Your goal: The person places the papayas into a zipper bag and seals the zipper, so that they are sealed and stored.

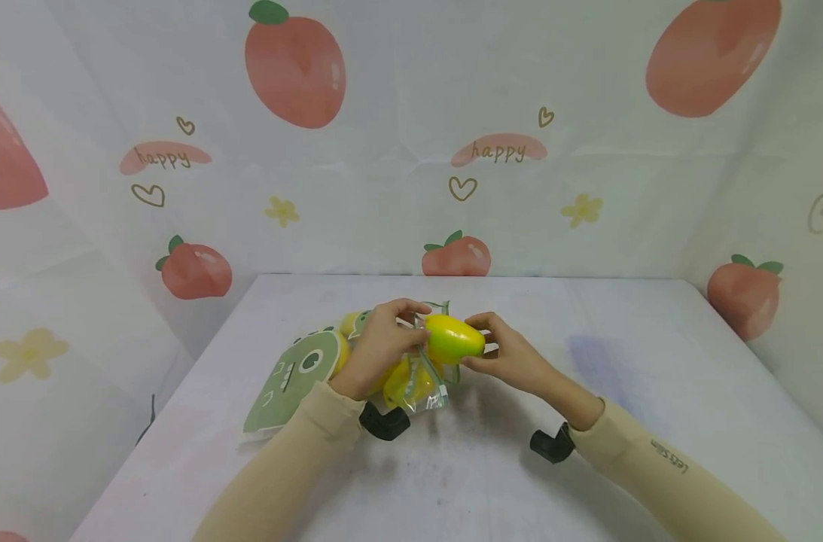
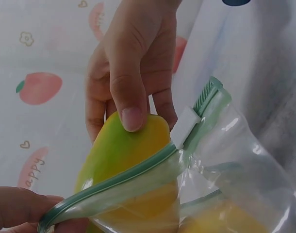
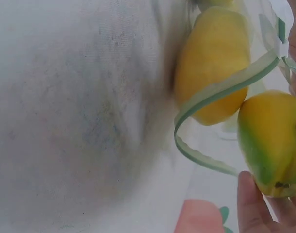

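Note:
My right hand (image 1: 513, 357) grips a yellow-green mango (image 1: 455, 339) by its outer end. The mango is at the mouth of a zip bag (image 1: 282, 391), a clear bag with a green cartoon-face print. In the left wrist view the mango's lower part lies behind the green zip strip (image 2: 123, 175). My left hand (image 1: 382, 339) pinches the bag's rim; in the left wrist view its fingers (image 2: 22, 206) show at the strip's end. A white slider (image 2: 185, 127) sits on the zip. Other yellow mangoes (image 3: 213, 58) lie inside the bag, partly hidden by my left arm.
The bag lies on a white table (image 1: 655, 452) left of centre. A white cloth backdrop (image 1: 397, 90) with printed peaches stands behind and at the sides. Black wrist mounts (image 1: 552, 444) stick out below both wrists.

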{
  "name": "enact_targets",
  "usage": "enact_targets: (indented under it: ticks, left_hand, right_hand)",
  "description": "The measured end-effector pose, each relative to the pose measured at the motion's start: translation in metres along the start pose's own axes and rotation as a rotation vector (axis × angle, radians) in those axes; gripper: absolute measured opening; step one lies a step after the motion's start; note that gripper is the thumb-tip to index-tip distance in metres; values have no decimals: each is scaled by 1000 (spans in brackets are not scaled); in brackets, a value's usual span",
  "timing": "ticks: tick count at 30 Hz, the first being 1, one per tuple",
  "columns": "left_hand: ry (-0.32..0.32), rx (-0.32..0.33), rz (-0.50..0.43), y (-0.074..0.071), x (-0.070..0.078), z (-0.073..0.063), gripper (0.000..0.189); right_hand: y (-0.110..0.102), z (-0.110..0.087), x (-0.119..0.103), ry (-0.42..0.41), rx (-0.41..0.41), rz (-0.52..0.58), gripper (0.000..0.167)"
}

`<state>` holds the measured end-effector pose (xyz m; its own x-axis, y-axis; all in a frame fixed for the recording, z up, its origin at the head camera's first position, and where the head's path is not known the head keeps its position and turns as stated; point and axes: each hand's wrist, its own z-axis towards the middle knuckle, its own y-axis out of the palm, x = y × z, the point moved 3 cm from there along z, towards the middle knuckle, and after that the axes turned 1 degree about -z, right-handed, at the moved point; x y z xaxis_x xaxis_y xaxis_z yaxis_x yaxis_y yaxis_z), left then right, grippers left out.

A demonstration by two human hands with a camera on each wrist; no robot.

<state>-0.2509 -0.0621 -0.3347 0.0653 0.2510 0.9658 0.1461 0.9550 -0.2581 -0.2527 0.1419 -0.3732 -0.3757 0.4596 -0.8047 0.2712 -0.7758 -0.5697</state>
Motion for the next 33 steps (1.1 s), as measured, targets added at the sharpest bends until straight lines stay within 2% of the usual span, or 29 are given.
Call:
enact_targets:
  ticks: [13,21,29,33]
  left_hand:
    - [-8,11,32,-1,2,2,30]
    - [0,26,43,-1,4,1,28]
    - [12,30,64,-1,3,2,28]
    - [12,29,66,-2,3,2,28]
  right_hand:
    - [-4,3,-1,-5,-10,38,56]
    - [-1,9,2,8,7,44,43]
    - [4,16,0,-8,-32,96,43]
    - [6,17,-1,-46,-78,99,47]
